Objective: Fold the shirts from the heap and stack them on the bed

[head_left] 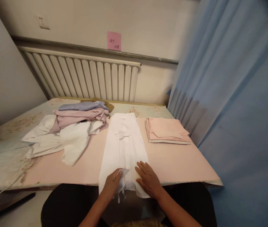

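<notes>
A long white garment (pixel 128 148) lies lengthwise in front of me, folded narrow, with its near end hanging over the table's front edge. My left hand (pixel 112 184) pinches a bit of its cloth near that end; thin strips or ties dangle just below. Spread fingers of my right hand (pixel 148 179) rest flat on the garment's right side. To the left is a loose heap of clothes, with a white piece (pixel 74 142), a pink piece (pixel 81 115) and a blue-grey piece (pixel 83 105). On the right sits a neat folded stack with pink cloth (pixel 165 127) on top.
A pink cover (pixel 174 160) lies over the floral-patterned table (pixel 17 124). Blue curtains (pixel 238 104) hang along the right side. Behind the table stand a radiator (pixel 86 75) and the wall. A white cable (pixel 17 176) trails off the left front edge.
</notes>
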Tool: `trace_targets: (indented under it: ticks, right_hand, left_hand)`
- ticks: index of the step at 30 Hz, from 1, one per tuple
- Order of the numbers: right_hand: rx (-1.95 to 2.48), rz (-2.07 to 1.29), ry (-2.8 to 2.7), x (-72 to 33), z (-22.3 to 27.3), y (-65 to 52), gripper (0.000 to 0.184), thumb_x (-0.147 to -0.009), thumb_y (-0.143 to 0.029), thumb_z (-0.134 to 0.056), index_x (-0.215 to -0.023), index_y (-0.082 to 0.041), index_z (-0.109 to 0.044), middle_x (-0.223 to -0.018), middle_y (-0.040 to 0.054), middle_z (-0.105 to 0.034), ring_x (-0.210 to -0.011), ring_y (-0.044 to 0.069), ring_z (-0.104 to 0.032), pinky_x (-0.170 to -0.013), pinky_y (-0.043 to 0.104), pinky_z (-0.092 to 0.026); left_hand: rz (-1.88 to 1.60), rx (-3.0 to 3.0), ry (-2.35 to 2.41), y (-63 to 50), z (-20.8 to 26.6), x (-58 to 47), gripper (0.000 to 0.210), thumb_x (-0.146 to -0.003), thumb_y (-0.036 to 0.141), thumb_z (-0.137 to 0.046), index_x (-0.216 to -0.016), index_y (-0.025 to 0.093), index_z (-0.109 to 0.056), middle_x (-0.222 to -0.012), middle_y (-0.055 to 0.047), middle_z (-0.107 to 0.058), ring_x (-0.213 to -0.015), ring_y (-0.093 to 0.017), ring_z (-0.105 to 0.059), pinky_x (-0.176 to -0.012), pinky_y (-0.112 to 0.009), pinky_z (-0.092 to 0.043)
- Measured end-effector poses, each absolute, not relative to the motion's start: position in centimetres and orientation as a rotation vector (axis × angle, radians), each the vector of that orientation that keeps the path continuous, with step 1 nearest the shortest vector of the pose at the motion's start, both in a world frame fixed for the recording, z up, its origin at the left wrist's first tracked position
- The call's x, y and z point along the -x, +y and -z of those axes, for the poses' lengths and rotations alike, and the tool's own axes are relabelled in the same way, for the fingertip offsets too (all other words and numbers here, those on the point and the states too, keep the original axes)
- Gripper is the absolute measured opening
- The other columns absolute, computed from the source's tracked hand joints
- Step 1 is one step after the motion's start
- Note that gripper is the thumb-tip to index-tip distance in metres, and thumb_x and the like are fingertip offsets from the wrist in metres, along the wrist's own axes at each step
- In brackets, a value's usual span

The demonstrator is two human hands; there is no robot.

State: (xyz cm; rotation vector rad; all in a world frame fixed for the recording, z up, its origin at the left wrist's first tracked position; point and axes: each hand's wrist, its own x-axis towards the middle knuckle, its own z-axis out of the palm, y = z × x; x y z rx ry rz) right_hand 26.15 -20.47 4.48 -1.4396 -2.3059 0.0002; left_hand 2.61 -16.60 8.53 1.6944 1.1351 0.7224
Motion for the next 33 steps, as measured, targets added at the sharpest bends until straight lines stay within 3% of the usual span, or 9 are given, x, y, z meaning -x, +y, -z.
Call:
trace_targets:
  ticks: [5,9,13,16,21,27,33]
  right_hand:
    - [1.45,-0.004,-2.295,-26.0,-4.5,-20.5,0.054,-0.084,-0.026,-0.059,-0.136,-0.022,-0.044,-0.145,0.0096,-0.041,-0.138,0.026,-0.029,-0.112,0.052,-0.03]
    - [1.457,-0.007,-2.301,-26.0,-4.7,-20.6,0.053,-0.084,-0.024,-0.059,-0.136,-0.021,-0.045,-0.145,0.0101,-0.041,-0.138,0.026,-0.029,-0.112,0.052,-0.029]
    - [1.476,-0.008,-2.322,-25.9,-4.8,-20.6,0.053,-0.084,-0.024,-0.059,-0.135,-0.02,-0.045,-0.146,0.0104,-0.04,-0.138,0.027,-0.028,-0.112,0.052,-0.029]
    - [1.48,-0.005,-2.335,-25.9,-4.9,-20.6,0.052,-0.085,-0.025,-0.057,-0.135,-0.019,-0.045,-0.146,0.0107,-0.04,-0.138,0.027,-0.028,-0.112,0.052,-0.029]
    - [1.493,-0.002,-2.337,-25.8,-4.8,-20.5,0.056,-0.083,-0.023,-0.06,-0.136,-0.021,-0.044,-0.146,0.0091,-0.04,-0.138,0.027,-0.03,-0.112,0.052,-0.029]
    - [1.496,0.035,-2.348,-25.9,-4.0,-20.4,0.058,-0.082,-0.02,-0.059,-0.137,-0.02,-0.043,-0.148,0.0084,-0.038,-0.139,0.027,-0.026,-0.113,0.052,-0.028]
    - [1.491,0.058,-2.355,-25.9,-3.5,-20.3,0.058,-0.082,-0.022,-0.058,-0.138,-0.023,-0.042,-0.148,0.0062,-0.037,-0.139,0.026,-0.027,-0.113,0.051,-0.029]
  left_hand:
    - [-0.721,-1.949,1.221,-17.3,-6.1,-2.4,0.041,-0.093,0.043,-0.035,-0.118,0.025,-0.063,-0.123,-0.003,-0.064,-0.115,-0.02,-0.057,-0.102,-0.037,-0.042]
    - [-0.671,-2.439,1.131,-18.8,-5.0,-2.0,0.036,-0.091,0.035,-0.043,-0.123,0.027,-0.059,-0.133,-0.004,-0.056,-0.121,-0.023,-0.052,-0.101,-0.044,-0.044]
    - [-0.615,-2.705,1.083,-19.8,-6.4,-2.1,0.036,-0.087,0.046,-0.053,-0.116,0.026,-0.061,-0.121,-0.007,-0.063,-0.111,-0.026,-0.058,-0.094,-0.044,-0.049]
    - [-0.732,-2.74,1.208,-18.8,-6.8,-3.0,0.034,-0.092,0.04,-0.046,-0.116,0.022,-0.061,-0.116,-0.009,-0.065,-0.104,-0.022,-0.061,-0.09,-0.04,-0.05]
    - [-0.762,-2.914,1.259,-15.3,-4.8,-5.4,0.04,-0.092,0.022,-0.04,-0.131,0.015,-0.049,-0.139,-0.011,-0.049,-0.13,-0.025,-0.043,-0.103,-0.044,-0.041]
    - [-0.523,-3.0,1.409,-13.8,-2.1,-6.0,0.052,-0.089,0.033,-0.046,-0.138,0.016,-0.041,-0.145,-0.011,-0.041,-0.135,-0.028,-0.035,-0.107,-0.049,-0.035]
    - [-0.557,-3.055,1.397,-14.1,-1.8,-5.3,0.055,-0.089,0.034,-0.046,-0.142,0.02,-0.036,-0.149,-0.008,-0.036,-0.137,-0.026,-0.031,-0.108,-0.047,-0.034]
